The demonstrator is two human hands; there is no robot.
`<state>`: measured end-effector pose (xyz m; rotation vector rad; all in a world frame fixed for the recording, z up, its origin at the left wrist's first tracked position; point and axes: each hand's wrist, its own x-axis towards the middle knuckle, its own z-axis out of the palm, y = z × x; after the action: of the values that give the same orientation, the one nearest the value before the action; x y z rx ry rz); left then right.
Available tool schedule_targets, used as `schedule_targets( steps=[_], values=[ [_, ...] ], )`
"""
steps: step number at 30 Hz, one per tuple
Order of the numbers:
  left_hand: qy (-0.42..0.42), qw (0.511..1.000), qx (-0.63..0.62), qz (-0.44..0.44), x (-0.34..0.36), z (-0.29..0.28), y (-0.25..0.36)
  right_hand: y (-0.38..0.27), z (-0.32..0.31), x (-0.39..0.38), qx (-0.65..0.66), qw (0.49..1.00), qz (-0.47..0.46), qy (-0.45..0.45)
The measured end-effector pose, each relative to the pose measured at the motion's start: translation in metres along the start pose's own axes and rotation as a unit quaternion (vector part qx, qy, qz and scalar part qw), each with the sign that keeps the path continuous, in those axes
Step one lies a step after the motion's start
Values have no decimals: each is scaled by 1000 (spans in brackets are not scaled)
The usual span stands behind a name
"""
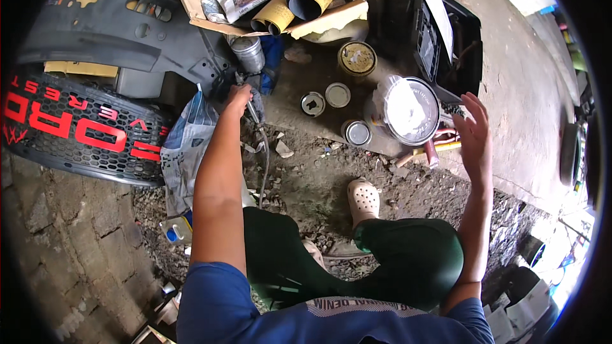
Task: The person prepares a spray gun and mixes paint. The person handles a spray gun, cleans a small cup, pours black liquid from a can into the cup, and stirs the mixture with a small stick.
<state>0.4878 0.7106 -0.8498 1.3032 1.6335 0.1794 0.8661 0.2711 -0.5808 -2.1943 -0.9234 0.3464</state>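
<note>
Dirt floor (317,169), left hand (238,97) holding apparent spray gun (253,112)

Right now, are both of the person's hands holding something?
No, the left hand grips the metal handle of a spray gun, but the right hand is open with nothing in it.

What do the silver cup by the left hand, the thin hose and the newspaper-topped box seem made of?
Cup: probably metal, from its dull silvery sheen. Hose: matte grey rubber or plastic, from its smooth curve; I can't tell which. Box: likely cardboard, matte brown, from its ragged edge.
</note>
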Motion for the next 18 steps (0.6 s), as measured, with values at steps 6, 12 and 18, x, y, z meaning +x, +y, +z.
schedule_targets(
  steps=[6,12,18],
  values=[
    [27,994,-76,74,-53,15,-4,-64,-53,-50,-15,999,-44,19],
    [192,954,-105,205,-157,44,-31,-151,-56,-84,-114,977,-161,-79],
    [202,943,-130,230,-278,30,-24,-235,-18,-109,-124,933,-280,-188]
  ],
)
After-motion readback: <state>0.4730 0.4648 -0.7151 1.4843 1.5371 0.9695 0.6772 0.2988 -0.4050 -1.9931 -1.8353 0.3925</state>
